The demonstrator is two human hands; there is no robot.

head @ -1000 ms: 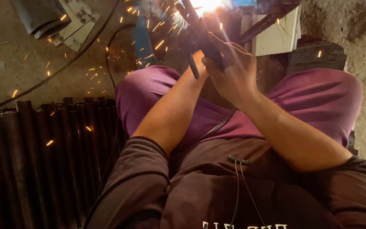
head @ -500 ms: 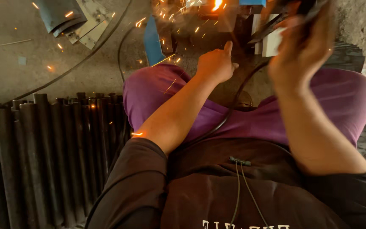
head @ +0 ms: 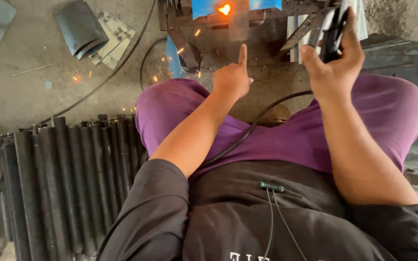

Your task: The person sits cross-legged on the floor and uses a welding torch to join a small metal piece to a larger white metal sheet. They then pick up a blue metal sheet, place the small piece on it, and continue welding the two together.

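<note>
Black welding holder (head: 332,29) in right hand (head: 332,67), left hand (head: 232,77) apart.

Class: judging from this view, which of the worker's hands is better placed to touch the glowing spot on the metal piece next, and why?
Probably the left hand: it is empty, with its forefinger pointing toward the glowing spot. The right hand is off to the side, gripping a dark tool.

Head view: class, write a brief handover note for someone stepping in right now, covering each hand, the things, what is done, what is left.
Right hand: raised, shut on a dark welding holder.
Left hand: empty, index finger pointing at the metal workpiece.
Things: glowing orange spot on the workpiece; sparks on the floor; black cable across the lap; dark pipes stacked at left.
Done: a hot spot shows.
Left: cannot tell how much remains.
</note>
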